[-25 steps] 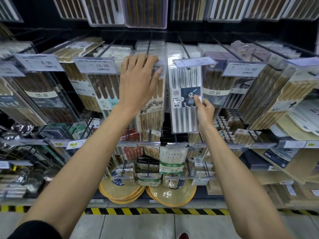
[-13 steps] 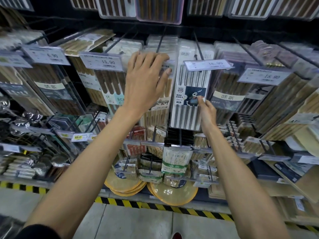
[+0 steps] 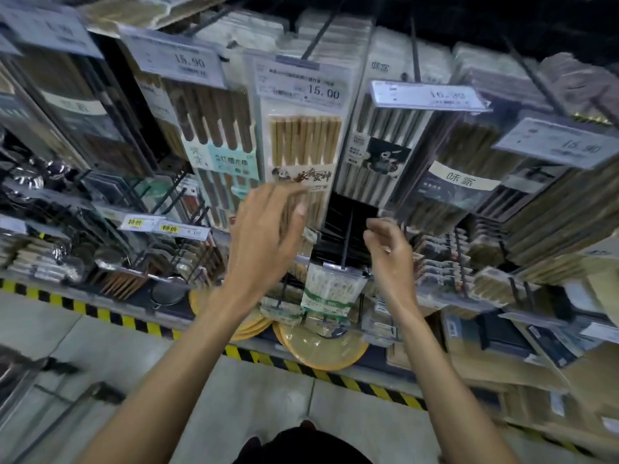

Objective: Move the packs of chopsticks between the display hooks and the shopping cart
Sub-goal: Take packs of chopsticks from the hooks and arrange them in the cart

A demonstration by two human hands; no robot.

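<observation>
Both hands empty, head view: left hand sits just left of centre, fingers loose and slightly spread, nothing between them; right hand is at its 3 o'clock, fingers loosely curled, thumb apart from them, gripping nothing

Left fingertips overlap the bottom end of the light-wood pack; motion blur, cannot tell if they touch it

Light-wood pack hangs on its hook at 12 o'clock of the left hand, with the 15.00 tag across its top

Grey pack with a cartoon label hangs just beside it at its 3 o'clock, above the right hand and apart from it; tilted tag sits in front of its top

Dark-wood pack with a teal label hangs at 9 o'clock of the light-wood pack, edges close, contact unclear

More packs fill the hooks out to 9 and 3 o'clock of frame, mostly blurred

Dark gap shows between the hands, under the grey pack; green-label pack hangs at its 6 o'clock

Round yellow plates stand on the bottom shelf below that; yellow-black stripe runs along the shelf base at floor level

Metal frame shows at 8 o'clock of frame, low and blurred; cannot tell what it is
</observation>
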